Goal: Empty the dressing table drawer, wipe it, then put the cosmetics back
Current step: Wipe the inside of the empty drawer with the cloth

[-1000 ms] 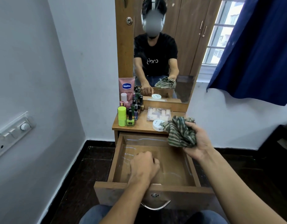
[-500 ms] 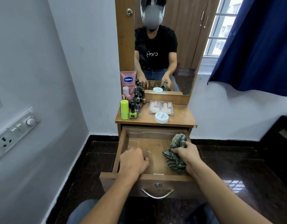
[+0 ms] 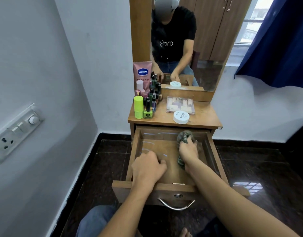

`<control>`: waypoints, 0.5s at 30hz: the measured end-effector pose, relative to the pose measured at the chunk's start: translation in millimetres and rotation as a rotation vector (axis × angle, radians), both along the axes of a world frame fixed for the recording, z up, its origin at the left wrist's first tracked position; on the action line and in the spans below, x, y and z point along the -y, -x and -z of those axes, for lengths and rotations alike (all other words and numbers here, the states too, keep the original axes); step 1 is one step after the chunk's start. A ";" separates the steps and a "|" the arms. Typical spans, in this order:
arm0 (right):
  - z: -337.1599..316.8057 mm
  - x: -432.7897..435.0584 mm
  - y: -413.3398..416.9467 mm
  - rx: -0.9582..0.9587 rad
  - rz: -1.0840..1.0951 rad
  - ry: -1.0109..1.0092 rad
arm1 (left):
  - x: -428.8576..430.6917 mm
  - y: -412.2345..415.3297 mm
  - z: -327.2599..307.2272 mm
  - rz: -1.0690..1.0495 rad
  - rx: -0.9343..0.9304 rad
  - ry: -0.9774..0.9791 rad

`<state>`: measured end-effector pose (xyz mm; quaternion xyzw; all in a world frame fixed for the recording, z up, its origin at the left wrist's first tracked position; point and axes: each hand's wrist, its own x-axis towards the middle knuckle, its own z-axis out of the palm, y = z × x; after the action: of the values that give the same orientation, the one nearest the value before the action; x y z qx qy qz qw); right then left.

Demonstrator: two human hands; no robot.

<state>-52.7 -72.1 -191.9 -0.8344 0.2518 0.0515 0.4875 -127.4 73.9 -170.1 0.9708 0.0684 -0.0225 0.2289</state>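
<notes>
The wooden drawer (image 3: 137, 151) of the dressing table stands pulled out, with nothing inside but my hands and a cloth. My right hand (image 3: 188, 150) grips a striped green cloth (image 3: 184, 136) and presses it on the drawer floor near the back right. My left hand (image 3: 147, 168) rests with curled fingers on the drawer's front left part. On the tabletop (image 3: 205, 117) stand a pink Vaseline tube (image 3: 142, 72), several small bottles (image 3: 153, 98), a lime green stick (image 3: 138, 107), a clear case (image 3: 180, 104) and a white round jar (image 3: 181, 117).
A mirror (image 3: 190, 40) rises behind the tabletop and reflects me. A grey wall with a switch panel (image 3: 16, 132) is close on the left. Dark glossy floor (image 3: 249, 168) surrounds the table. A blue curtain (image 3: 284, 40) hangs at the upper right. A metal handle (image 3: 176, 204) is on the drawer front.
My right hand brought the cloth down from above the tabletop's edge into the drawer and moved it toward the back right. My left hand stayed in the drawer's front left.
</notes>
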 end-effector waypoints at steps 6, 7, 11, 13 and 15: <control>12.3 -16.4 -9.1 -0.226 -0.372 0.372 | -12.5 -5.4 3.9 -0.211 -0.033 0.445; 15.1 -17.7 -10.6 -0.252 -0.416 0.406 | -12.2 -4.3 2.5 -0.234 -0.003 0.453; 21.5 -15.1 -14.6 -0.329 -0.576 0.481 | -13.7 -2.6 -0.4 -0.313 0.125 0.462; 21.7 -13.0 -14.7 -0.338 -0.635 0.490 | -14.1 -4.8 -3.7 -0.336 0.169 0.483; 21.1 -11.4 -13.9 -0.334 -0.660 0.485 | -14.8 -9.9 -7.9 -0.350 0.248 0.459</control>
<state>-38.9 -60.7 -213.0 -0.9406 0.0520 0.2781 0.1876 -117.5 88.7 -162.3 0.8626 0.1991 0.1208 0.4492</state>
